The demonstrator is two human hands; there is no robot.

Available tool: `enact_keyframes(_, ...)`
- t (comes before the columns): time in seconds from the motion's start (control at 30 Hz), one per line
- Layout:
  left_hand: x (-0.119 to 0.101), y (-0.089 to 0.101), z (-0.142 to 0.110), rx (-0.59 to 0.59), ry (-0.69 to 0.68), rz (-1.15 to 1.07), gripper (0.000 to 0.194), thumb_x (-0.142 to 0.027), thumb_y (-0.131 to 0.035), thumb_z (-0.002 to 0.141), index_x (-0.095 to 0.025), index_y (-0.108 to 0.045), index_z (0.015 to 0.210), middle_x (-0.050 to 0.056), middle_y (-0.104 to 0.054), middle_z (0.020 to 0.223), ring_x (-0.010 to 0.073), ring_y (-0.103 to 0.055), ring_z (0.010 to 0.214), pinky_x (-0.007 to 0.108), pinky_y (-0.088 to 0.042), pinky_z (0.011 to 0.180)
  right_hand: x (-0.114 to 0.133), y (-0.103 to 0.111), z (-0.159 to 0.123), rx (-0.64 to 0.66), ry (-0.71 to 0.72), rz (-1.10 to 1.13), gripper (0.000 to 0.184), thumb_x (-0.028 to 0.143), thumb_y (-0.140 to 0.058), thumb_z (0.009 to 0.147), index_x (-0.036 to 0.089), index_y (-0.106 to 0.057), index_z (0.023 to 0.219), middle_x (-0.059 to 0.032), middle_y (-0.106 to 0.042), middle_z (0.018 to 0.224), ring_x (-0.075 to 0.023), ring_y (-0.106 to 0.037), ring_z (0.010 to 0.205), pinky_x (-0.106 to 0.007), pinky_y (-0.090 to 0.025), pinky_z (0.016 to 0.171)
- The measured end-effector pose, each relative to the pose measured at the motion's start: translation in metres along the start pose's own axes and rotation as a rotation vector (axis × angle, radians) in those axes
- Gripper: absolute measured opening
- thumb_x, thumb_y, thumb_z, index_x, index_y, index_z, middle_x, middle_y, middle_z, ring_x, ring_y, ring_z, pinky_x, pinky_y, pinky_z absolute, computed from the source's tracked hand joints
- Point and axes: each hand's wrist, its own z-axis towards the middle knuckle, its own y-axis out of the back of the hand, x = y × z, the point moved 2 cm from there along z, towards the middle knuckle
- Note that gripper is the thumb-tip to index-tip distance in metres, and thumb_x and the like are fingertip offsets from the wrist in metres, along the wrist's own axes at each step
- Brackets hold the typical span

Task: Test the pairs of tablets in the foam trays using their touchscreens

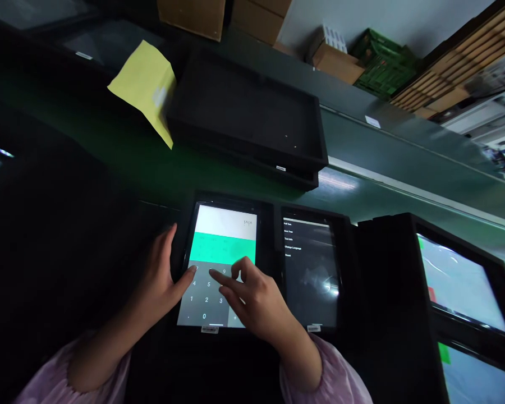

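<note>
A tablet (pixel 219 247) lies face up in a black foam tray (pixel 269 241) in front of me, its screen lit with a calculator keypad and a green band. My left hand (pixel 162 280) is at the tablet's left edge, thumb spread away from the fingers, the thumb tip over the screen near the 7 key. Over the lower right of the same screen is my right hand (pixel 256 294). Its index finger points at the 8 key, the other fingers partly bent, holding nothing. To the right, a second tablet (pixel 307 264) shows a dark text menu.
Stacked black trays (pixel 248 112) stand behind, with a folded yellow paper (pixel 145 78) at their left. More lit tablets (pixel 463 280) sit in black trays at the right. Cardboard boxes (pixel 336 62) and a green crate (pixel 381 62) are at the back.
</note>
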Motion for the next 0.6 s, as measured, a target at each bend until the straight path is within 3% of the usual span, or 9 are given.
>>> enact_keyframes(0.1,0.003,-0.002,0.0,-0.007,-0.018,0.004,0.076,-0.046,-0.056,0.093,-0.019,-0.023,0.156,0.019,-0.034,0.156,0.0346,-0.032,0.148,0.054,-0.035,0.117,0.004,-0.003,0.0,-0.002,0.011,-0.02,0.036,0.032,-0.044,0.103,0.023,-0.073,0.122,-0.0077,-0.058,0.088,-0.014,-0.062,0.072,-0.023,-0.051,0.055)
enact_keyframes(0.23,0.006,-0.005,0.0,-0.029,-0.033,0.026,0.081,-0.049,-0.059,0.091,-0.018,-0.023,0.156,0.02,-0.034,0.156,0.0359,-0.034,0.147,0.054,-0.038,0.115,-0.006,0.005,-0.003,-0.203,-0.059,0.061,0.035,0.023,-0.044,0.102,0.016,-0.078,0.111,-0.0027,-0.051,0.075,-0.0086,-0.054,0.058,-0.02,-0.046,0.051)
enact_keyframes(0.33,0.007,-0.006,0.0,-0.028,-0.013,0.027,0.08,-0.047,-0.059,0.091,-0.02,-0.023,0.156,0.019,-0.033,0.157,0.0367,-0.033,0.147,0.056,-0.037,0.116,-0.015,0.011,-0.005,-0.337,-0.176,0.086,0.035,0.018,-0.048,0.099,0.015,-0.08,0.085,0.0012,-0.045,0.067,-0.0056,-0.05,0.052,-0.018,-0.041,0.047)
enact_keyframes(0.43,0.005,-0.005,0.0,-0.013,0.018,-0.022,0.079,-0.048,-0.058,0.091,-0.02,-0.023,0.157,0.018,-0.031,0.159,0.0364,-0.03,0.149,0.056,-0.035,0.117,-0.02,0.011,-0.006,-0.366,-0.218,0.082,0.042,0.018,-0.049,0.098,0.015,-0.072,0.063,0.002,-0.043,0.065,-0.0046,-0.05,0.051,-0.017,-0.043,0.048)
enact_keyframes(0.6,0.004,-0.003,-0.001,0.005,0.043,-0.053,0.079,-0.051,-0.056,0.092,-0.019,-0.022,0.157,0.018,-0.03,0.16,0.0355,-0.029,0.149,0.057,-0.033,0.118,-0.026,0.008,-0.007,-0.365,-0.29,0.013,0.038,0.02,-0.048,0.099,0.014,-0.077,0.075,0.0019,-0.044,0.066,-0.0052,-0.046,0.051,-0.019,-0.039,0.046)
